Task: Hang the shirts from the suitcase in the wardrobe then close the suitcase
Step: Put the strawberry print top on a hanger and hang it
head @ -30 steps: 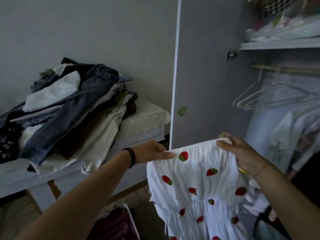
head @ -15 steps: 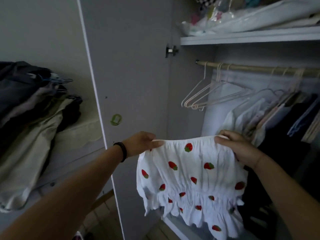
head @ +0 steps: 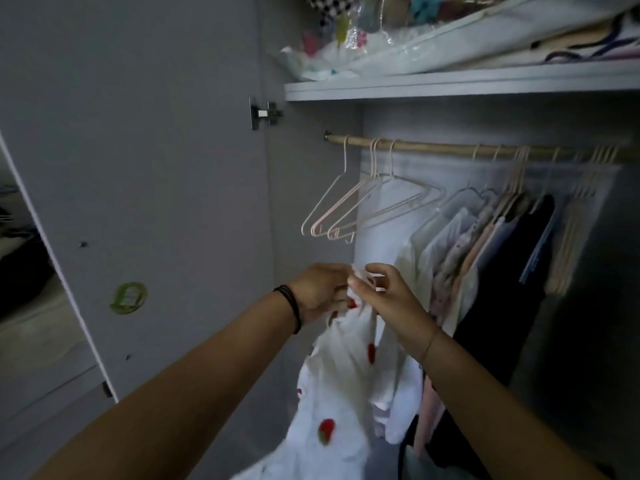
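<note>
1. Two hands are held close together in front of the open wardrobe (head: 304, 161), and the top of a white shirt (head: 346, 375) with red strawberries is bunched up between them.
2. The cloth is gripped by the curled fingers of the left hand (head: 320, 292), and a fold of it is pinched by the thumb and fingers of the right hand (head: 384, 296).
3. The rest of the shirt is left hanging down below the hands.
4. A black band (head: 291, 308) is worn on the left wrist, and a thin bracelet (head: 429, 344) is worn on the right wrist.
5. A few empty hangers (head: 349, 209) are hung near the left end of the wooden rail (head: 433, 147), above the hands and not touched by them.
6. More clothes (head: 467, 258) are hung along the middle and right part of the rail, near the right hand.
7. A shelf (head: 450, 84) is fixed above the rail, and see-through bags (head: 415, 39) full of soft things are laid on it.
8. The wardrobe door (head: 156, 168) is swung open on the left, with a green sticker (head: 128, 297) stuck on its inner side and a metal hinge (head: 263, 113) at its right edge.
</note>
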